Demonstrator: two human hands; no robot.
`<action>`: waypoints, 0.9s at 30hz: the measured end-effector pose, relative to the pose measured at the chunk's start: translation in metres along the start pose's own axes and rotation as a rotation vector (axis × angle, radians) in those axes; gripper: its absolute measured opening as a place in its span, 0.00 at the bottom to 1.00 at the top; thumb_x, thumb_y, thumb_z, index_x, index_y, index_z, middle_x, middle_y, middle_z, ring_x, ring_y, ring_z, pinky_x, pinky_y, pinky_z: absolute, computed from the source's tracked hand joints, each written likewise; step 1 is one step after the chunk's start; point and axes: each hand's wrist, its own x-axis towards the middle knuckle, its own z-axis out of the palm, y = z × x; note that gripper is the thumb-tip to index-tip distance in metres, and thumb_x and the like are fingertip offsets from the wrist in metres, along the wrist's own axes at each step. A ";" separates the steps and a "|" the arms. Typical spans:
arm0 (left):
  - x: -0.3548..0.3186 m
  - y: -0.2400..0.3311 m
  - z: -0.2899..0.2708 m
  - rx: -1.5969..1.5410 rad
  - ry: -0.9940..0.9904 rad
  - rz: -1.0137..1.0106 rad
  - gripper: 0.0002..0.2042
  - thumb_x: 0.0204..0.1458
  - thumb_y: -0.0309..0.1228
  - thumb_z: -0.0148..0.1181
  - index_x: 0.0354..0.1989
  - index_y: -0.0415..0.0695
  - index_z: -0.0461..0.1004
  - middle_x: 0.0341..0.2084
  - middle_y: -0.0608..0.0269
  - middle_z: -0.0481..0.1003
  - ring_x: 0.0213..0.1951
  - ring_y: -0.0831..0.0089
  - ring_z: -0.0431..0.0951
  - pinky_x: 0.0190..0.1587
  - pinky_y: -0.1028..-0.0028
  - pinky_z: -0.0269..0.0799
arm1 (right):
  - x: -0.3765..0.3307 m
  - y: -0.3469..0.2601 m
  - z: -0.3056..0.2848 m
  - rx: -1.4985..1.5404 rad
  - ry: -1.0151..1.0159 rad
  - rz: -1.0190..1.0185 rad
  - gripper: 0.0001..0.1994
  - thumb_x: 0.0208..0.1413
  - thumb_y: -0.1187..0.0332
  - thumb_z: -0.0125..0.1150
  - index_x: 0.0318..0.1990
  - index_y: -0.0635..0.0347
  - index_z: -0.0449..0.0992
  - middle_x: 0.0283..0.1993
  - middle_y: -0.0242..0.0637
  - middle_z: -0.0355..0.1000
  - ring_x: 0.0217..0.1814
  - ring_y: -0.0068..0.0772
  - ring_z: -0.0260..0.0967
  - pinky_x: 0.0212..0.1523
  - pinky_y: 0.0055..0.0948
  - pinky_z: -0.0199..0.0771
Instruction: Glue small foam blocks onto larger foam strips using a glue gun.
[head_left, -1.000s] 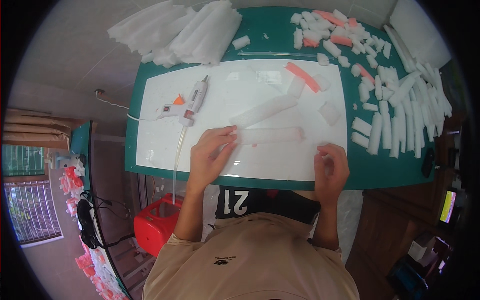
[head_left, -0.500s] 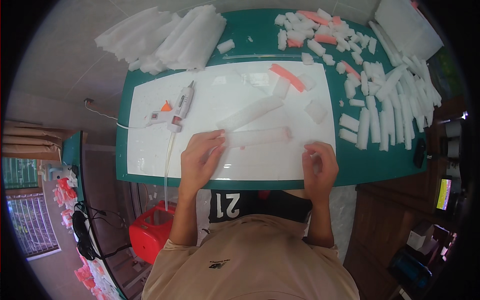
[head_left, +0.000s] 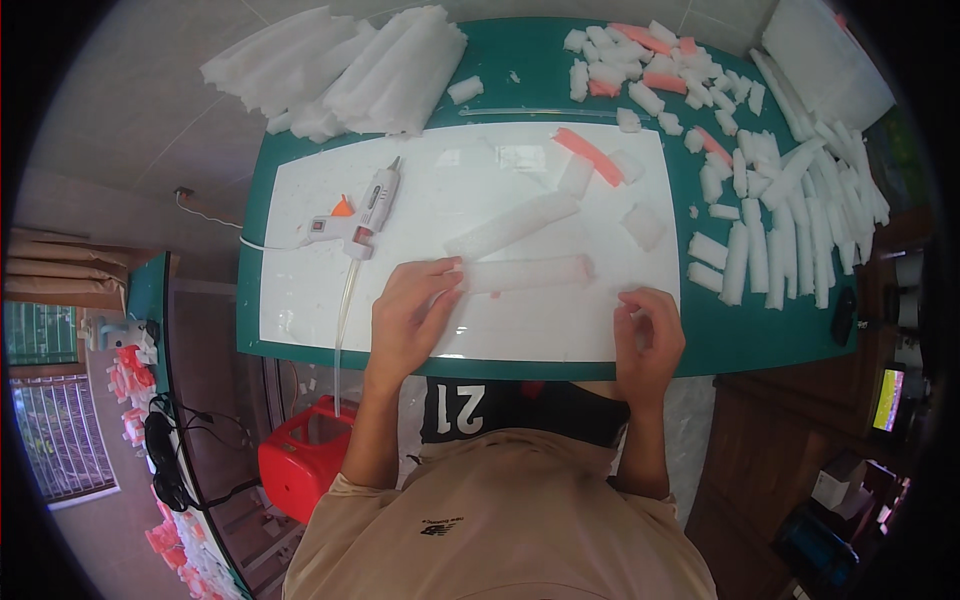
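Observation:
On a white board (head_left: 540, 330) lies a pale foam roll (head_left: 525, 274) with a pinkish right end. My left hand (head_left: 408, 312) has its thumb and fingertips closed at the roll's left end. Over the board's right front edge rests my right hand (head_left: 648, 340), loosely curled, thumb apart from the fingers, holding nothing visible. Just beyond the roll, a second white foam roll (head_left: 512, 224) lies slantwise. Past it are a pink foam strip (head_left: 588, 155) and a few small white foam pieces (head_left: 643, 227). Left of these lies a white and grey glue gun (head_left: 376, 208) with a clear glue stick trailing from it.
A green mat (head_left: 520, 65) covers the table. Large white foam bundles (head_left: 395, 70) stand at the far left. Small white and pink pieces (head_left: 645, 75) and long foam strips (head_left: 775, 260) crowd the right side. Below the left edge is a red plastic stool (head_left: 300, 465).
The whole view has shifted slightly, so the table appears a little further right. Both hands and the foam roll keep nearly the same places relative to each other.

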 end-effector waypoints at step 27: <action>-0.006 0.001 0.004 0.062 0.111 0.016 0.16 0.45 0.20 0.64 0.45 0.41 0.77 0.43 0.57 0.78 0.44 0.57 0.75 0.49 0.66 0.69 | -0.001 -0.001 0.002 0.012 0.004 -0.014 0.06 0.50 0.80 0.58 0.36 0.63 0.75 0.38 0.40 0.72 0.33 0.30 0.69 0.27 0.22 0.66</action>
